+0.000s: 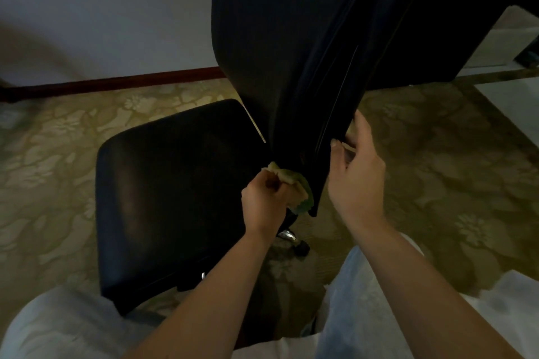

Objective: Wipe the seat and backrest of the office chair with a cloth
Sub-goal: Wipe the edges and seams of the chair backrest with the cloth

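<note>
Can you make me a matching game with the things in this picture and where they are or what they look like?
Things:
1. cloth
2. seat
3. right hand
4. carpet

Descriptions:
A. black and shiny, left of the backrest
B. yellow-green, bunched in the left hand
C. pale flower pattern, under the chair
D. holding the backrest's edge

Pairs: 1-B, 2-A, 3-D, 4-C
</note>
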The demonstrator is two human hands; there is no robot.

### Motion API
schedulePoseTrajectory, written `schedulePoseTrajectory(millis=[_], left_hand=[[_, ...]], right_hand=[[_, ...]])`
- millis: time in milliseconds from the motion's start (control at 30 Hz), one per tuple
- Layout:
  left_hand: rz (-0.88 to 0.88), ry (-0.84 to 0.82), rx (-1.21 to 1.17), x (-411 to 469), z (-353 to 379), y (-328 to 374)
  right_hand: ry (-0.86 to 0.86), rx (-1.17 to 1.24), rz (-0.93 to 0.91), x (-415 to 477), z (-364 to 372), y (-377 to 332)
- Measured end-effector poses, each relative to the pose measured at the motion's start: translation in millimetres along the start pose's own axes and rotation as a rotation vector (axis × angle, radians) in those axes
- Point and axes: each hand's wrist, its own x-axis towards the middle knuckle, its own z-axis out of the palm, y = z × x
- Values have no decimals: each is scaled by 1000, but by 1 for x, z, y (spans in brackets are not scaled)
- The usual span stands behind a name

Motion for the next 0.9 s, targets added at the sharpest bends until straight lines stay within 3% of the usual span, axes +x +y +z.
schedulePoseTrajectory(millis=[400, 533, 767, 900], left_hand=[[-350, -28, -6, 13, 42, -25], [-304, -48, -2, 11, 33, -21], [-29, 23, -95, -2, 1, 0], [3, 25, -91, 2, -4, 6]], right_hand=[[21, -26, 16, 1, 5, 3], [3, -20, 12, 1, 2, 3], [-8, -41, 26, 1, -1, 2], [5, -35, 15, 0, 0, 2]])
